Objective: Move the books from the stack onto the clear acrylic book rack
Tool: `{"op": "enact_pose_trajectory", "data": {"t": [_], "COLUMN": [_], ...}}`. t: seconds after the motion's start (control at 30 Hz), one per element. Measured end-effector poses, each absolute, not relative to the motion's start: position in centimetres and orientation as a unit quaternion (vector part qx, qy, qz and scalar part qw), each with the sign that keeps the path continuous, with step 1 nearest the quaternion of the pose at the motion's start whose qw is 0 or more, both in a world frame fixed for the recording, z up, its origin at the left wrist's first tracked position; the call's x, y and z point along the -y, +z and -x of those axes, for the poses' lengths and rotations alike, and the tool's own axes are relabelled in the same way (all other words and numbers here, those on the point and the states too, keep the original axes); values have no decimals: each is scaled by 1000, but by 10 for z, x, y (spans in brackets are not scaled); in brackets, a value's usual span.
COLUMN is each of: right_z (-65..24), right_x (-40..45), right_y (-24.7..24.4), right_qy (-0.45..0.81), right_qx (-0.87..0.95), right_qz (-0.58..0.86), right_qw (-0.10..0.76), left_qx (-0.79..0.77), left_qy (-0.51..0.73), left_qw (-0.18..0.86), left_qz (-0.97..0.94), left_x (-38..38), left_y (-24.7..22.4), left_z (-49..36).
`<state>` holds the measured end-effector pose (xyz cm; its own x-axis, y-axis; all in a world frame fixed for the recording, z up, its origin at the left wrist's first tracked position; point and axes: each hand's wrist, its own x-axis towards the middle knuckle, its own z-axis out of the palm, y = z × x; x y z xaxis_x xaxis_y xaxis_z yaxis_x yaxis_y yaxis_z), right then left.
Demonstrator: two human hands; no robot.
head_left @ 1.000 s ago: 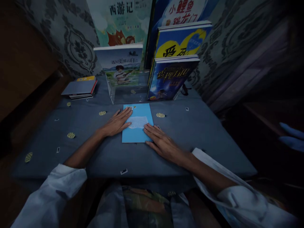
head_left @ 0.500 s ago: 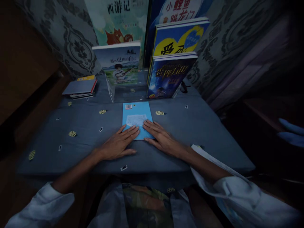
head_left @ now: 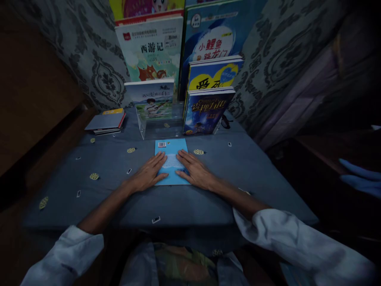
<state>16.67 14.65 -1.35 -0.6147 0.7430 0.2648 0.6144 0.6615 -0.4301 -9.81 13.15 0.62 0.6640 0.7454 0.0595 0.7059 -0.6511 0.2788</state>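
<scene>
A light blue book lies on the table, back cover up, with a barcode at its upper left and a block of small text in the middle. My left hand rests flat on its left side, fingers stretched out and thumb pointing inward. On the right side of the cover lies my right hand, also flat with its fingers extended. Neither hand grips anything. The hands cover the book's left and right edges in part.
Behind the book stands a clear acrylic rack with upright books, among them a dark blue one and a landscape-covered one. A small book stack lies at the back left. A grey patterned cloth covers the table.
The view has tilted up, showing more of the rack. My hands have spread slightly toward the book's sides and farther up its cover; the left thumb now lies on the book.
</scene>
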Motion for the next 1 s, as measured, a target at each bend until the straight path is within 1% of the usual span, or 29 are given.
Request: {"op": "enact_pose_trajectory", "data": {"t": [0.23, 0.47, 0.53, 0.73, 0.8, 0.87, 0.93, 1.0], "right_z": [-169, -187, -197, -217, -221, -224, -225, -223], "right_x": [-106, -43, -30, -21, -20, -21, -26, -37], "right_y": [-10, 5, 8, 9, 15, 23, 29, 29], "right_qy": [150, 189, 208, 247, 243, 247, 263, 278], "right_qx": [895, 907, 915, 932, 932, 926, 911, 885], "right_qz": [367, 349, 321, 250, 253, 263, 282, 308], "right_qw": [203, 140, 125, 82, 93, 114, 147, 210], "left_qx": [-387, -346, -330, -334, -325, -315, -320, -355], "left_qy": [85, 53, 42, 83, 109, 140, 183, 241], "left_qw": [122, 147, 149, 83, 69, 85, 136, 212], "left_qz": [-910, -925, -931, -935, -937, -935, -919, -878], "left_x": [-87, -23, -9, 3, -2, -10, -19, -29], "left_y": [7, 10, 9, -3, -2, 6, 20, 36], "left_z": [97, 104, 105, 102, 104, 108, 113, 114]}}
